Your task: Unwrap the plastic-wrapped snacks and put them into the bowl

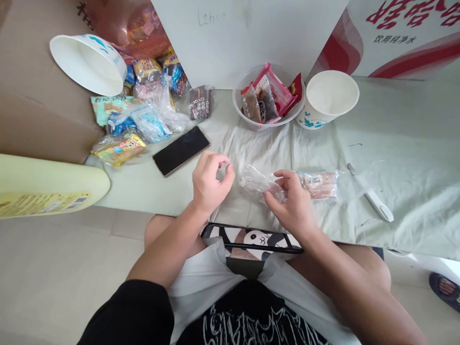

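My right hand (289,201) has its thumb and fingers around the near end of a crumpled clear plastic bag (257,179). To the left, my left hand (212,184) is closed, its index finger curled toward the thumb. Whether anything thin sits in that pinch I cannot make out. Just right of my right hand lies a clear-wrapped pack of pinkish snack food (319,184). A white-handled cutter-like tool (377,203) rests farther right on the cloth. Beyond my left hand is a black phone (181,150), lying face up.
A clear bowl (239,112) of packaged snacks stands at the back, beside a white paper cup (332,93). Several snack packets (151,122) are heaped back left, near a tilted paper tub (86,62). Boxes (247,38) line the rear. A yellow container (50,177) stands left.
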`<state>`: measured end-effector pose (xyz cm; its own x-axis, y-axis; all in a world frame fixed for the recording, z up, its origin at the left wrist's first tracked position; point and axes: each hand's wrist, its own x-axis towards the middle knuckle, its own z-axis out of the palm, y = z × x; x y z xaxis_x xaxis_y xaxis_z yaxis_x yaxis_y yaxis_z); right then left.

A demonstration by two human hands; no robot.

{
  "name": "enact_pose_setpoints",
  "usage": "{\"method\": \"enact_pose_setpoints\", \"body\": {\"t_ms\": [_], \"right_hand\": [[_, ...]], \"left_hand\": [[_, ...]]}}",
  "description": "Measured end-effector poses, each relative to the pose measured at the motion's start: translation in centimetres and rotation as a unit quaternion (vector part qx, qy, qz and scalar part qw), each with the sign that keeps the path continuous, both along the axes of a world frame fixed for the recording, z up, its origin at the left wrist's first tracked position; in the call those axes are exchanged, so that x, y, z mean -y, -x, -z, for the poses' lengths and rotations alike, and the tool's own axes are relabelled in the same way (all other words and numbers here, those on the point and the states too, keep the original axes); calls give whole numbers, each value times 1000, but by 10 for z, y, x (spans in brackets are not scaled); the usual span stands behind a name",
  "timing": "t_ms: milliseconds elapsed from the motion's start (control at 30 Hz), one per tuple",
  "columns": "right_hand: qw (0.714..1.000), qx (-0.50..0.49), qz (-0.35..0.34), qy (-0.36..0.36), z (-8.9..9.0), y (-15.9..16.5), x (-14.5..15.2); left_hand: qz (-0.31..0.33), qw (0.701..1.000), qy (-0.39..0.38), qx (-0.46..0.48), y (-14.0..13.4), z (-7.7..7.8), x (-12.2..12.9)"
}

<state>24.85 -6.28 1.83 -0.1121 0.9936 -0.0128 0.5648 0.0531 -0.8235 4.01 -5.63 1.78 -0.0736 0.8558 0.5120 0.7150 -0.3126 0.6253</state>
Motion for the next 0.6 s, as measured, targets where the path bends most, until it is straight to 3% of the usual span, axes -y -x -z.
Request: {"method": "enact_pose_setpoints", "body": {"t_ms": [67,167,300,367,467,600], "right_hand": [[999,11,6,-37,2,1,1],[998,-3,-25,-51,2,3,3],[992,-91,-85,17,-4,3,5],[975,-176,-116,70,-7,0,4],[945,-270,-150,107,-10,-5,2],[962,-240,-115,62,-13,-11,-3]], "left_hand": [[37,999,0,-18,-5,-1,8],[137,986,94,-19,-15,0,18],[255,934,240,70,-22,2,21],[300,900,289,130,-23,3,19],[274,889,312,195,-21,5,14],[121,938,257,198,-12,10,6]]}}
